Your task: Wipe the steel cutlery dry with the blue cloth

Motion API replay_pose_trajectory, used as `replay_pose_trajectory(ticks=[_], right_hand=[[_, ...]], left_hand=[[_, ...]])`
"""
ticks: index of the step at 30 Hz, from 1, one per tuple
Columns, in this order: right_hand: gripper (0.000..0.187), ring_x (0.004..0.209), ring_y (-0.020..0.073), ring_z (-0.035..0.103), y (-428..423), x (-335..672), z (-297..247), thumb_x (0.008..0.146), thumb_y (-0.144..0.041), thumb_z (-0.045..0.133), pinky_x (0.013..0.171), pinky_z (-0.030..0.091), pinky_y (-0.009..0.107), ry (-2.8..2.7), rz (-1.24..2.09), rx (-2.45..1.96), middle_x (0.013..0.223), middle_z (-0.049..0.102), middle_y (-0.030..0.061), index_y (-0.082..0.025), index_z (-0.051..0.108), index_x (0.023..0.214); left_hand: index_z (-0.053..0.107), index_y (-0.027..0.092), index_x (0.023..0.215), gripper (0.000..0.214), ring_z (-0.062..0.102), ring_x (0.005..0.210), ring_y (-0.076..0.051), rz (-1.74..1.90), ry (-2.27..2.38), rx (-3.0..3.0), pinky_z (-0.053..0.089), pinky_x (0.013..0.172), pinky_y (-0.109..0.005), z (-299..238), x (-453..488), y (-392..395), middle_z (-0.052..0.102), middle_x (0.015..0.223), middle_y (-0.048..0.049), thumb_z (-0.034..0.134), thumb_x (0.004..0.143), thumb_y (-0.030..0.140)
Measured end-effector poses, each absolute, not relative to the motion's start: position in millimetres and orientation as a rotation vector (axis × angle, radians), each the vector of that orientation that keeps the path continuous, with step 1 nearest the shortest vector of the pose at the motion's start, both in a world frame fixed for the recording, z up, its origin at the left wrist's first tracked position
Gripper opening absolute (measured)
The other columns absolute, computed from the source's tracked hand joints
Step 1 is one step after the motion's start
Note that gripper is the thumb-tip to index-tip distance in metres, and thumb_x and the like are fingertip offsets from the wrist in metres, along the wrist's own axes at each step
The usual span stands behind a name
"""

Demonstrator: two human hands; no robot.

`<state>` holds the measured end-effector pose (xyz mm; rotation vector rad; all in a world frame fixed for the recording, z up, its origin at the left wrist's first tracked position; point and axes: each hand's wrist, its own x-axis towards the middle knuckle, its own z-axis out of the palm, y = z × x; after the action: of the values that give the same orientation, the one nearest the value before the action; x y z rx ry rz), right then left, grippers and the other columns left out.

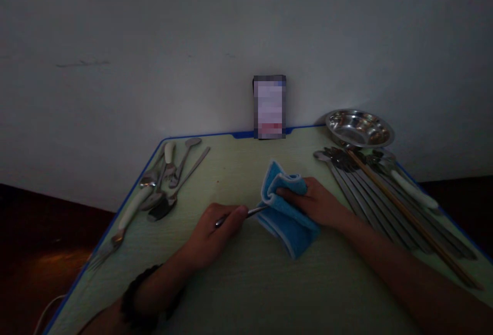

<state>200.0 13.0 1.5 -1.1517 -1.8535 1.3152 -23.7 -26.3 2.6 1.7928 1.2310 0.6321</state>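
Observation:
My left hand [217, 232] is closed around a slim metal piece of cutlery [254, 212], one end of which shows beyond my fingers. Its other end runs into a blue cloth [287, 199] with a pale edge, so I cannot tell what kind it is. My right hand [319, 201] grips that cloth, folded about the hidden end, above the middle of the table. On the left lies a loose group of spoons and forks [156, 199], some with white handles. To the right of my right hand, long-handled metal cutlery [365, 196] lies side by side.
A shiny metal bowl [360, 128] stands at the back right corner of the pale green table [231, 170], which has a blue edge. Wooden chopsticks [404, 209] lie across the right-hand cutlery. A phone [269, 106] leans against the wall at the back.

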Motion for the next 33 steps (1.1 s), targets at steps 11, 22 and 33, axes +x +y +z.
replay_pose_trajectory(ticks=[11, 22, 33], right_hand=[[0.044, 0.055, 0.0127, 0.048, 13.8, 201.1, -10.2, 0.076, -0.059, 0.044, 0.054, 0.039, 0.025, -1.334, 1.397, -1.31, 0.056, 0.052, -0.0021, -0.019, 0.052, 0.061], [0.022, 0.071, 0.0153, 0.057, 16.8, 204.4, -7.3, 0.072, -0.042, 0.06, 0.071, 0.045, 0.029, -1.682, 1.443, -1.088, 0.074, 0.062, -0.0007, -0.02, 0.061, 0.073], [0.041, 0.048, 0.0094, 0.037, 7.3, 190.4, -4.5, 0.08, -0.053, 0.042, 0.047, 0.032, 0.023, -1.502, 1.237, -1.281, 0.051, 0.038, -0.0054, -0.02, 0.038, 0.055]], left_hand=[[0.037, 0.018, 0.053, 0.045, 0.029, 0.044, -0.007, 0.616, 1.2, 1.627, 0.024, 0.043, -0.022, -3.0, -18.7, -28.6, 0.031, 0.049, 0.0061, 0.032, 0.088, 0.045], [0.036, 0.018, 0.053, 0.043, 0.03, 0.043, -0.007, 0.619, 1.182, 1.781, 0.024, 0.042, -0.021, 1.0, -20.1, -28.2, 0.031, 0.049, 0.0062, 0.031, 0.089, 0.04], [0.035, 0.018, 0.054, 0.04, 0.032, 0.044, -0.007, 0.593, 1.212, 1.947, 0.027, 0.043, -0.02, 4.2, -20.7, -26.5, 0.031, 0.05, 0.0062, 0.03, 0.09, 0.035]])
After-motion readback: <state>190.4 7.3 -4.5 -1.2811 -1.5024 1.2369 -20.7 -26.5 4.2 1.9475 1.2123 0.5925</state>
